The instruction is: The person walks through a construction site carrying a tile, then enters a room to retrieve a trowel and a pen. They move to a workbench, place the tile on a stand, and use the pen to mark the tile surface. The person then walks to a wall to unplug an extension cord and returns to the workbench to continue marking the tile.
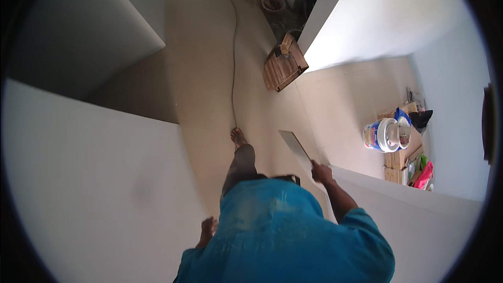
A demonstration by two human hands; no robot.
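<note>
In my right hand (320,172) is a long, flat-bladed trowel (296,147), the fingers wrapped round its handle end. The blade points forward and left over the tiled floor, beside the end of a low white wall. Down at my left side, my left hand (208,227) hangs close to my teal shirt, near the white wall on that side. Its fingers are loosely bent and slightly apart, and no object shows in them. My shirt hides part of that arm.
A dark cable (234,57) runs along the floor to my bare foot (238,136). Ahead stands a brown cardboard box (285,65) by a wall corner, with a round basin (273,3) beyond. To the right, a white bucket (382,135) sits by stacked boxes (395,167).
</note>
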